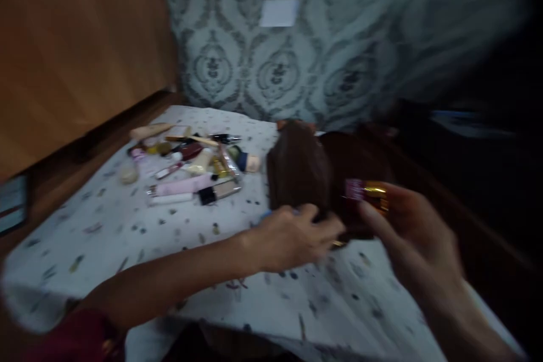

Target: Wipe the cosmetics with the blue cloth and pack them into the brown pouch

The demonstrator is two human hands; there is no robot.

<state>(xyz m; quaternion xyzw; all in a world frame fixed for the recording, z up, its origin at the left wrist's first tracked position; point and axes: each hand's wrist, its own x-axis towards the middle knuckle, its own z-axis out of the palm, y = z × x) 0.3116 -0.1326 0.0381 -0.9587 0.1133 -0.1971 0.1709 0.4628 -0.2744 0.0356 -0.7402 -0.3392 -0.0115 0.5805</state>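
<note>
Pinching one purple-and-gold item between thumb and fingers, your right hand has its grip clamped on it over the right part of the table. Your left hand is at the near side of one brown bag; you cannot tell whether that grip is apart or together. Farther, toward the left edge, lie one pink tube, one white tube, one black-capped bottle and one small jar; the heap behind is too blurred to count.

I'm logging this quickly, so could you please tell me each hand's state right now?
Left hand: fingers bent at the bag; grip cannot be told.
Right hand: closed, holding a gold-and-purple item.
</note>
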